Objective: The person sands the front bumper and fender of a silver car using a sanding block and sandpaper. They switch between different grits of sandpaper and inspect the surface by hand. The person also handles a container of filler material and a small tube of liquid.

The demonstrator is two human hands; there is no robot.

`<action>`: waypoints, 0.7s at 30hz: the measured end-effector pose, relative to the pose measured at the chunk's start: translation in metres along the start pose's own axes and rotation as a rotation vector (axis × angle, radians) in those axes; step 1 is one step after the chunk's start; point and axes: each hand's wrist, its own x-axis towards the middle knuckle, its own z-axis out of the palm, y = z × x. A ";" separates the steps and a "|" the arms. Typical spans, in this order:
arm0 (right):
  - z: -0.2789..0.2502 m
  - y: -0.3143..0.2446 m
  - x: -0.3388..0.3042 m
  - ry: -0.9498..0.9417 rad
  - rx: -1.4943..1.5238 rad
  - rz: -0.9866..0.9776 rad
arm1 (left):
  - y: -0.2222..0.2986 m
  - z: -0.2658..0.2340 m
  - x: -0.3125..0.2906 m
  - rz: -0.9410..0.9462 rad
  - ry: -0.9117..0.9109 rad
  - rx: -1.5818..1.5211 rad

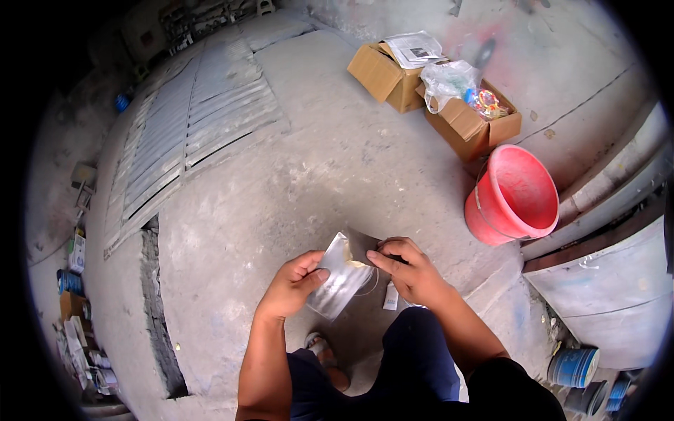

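Observation:
In front of my knees I hold a flat, shiny silver-white pouch-like piece (337, 284) with both hands. My left hand (289, 286) pinches its left edge between thumb and fingers. A dark grey flap (359, 245) at its upper right is pinched by my right hand (413, 272). Where the silver part meets the flap, a pale yellowish patch shows. A thin pale cord (372, 286) loops below the right fingers. Under my right hand there is a small white tag (391, 296); I cannot tell whether it hangs from the cord.
A red bucket (481, 214) stands at the right, near two cardboard boxes (453, 130) with papers and plastic bags. Blue cans (572, 367) lie at lower right beside a curved pale panel (604, 288). Metal grating (200, 112) and a floor gap (158, 316) are at left.

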 end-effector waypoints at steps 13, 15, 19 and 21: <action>-0.001 0.036 -0.028 0.442 0.505 0.517 | -0.008 0.011 0.015 0.305 0.201 -0.100; -0.015 0.021 -0.020 0.396 0.761 0.610 | -0.011 0.014 0.015 0.359 0.228 -0.119; -0.008 0.009 -0.021 0.239 0.887 0.616 | -0.014 0.027 0.015 0.429 0.243 -0.190; -0.002 0.003 -0.015 0.218 0.834 0.694 | -0.012 0.034 0.014 0.444 0.216 -0.133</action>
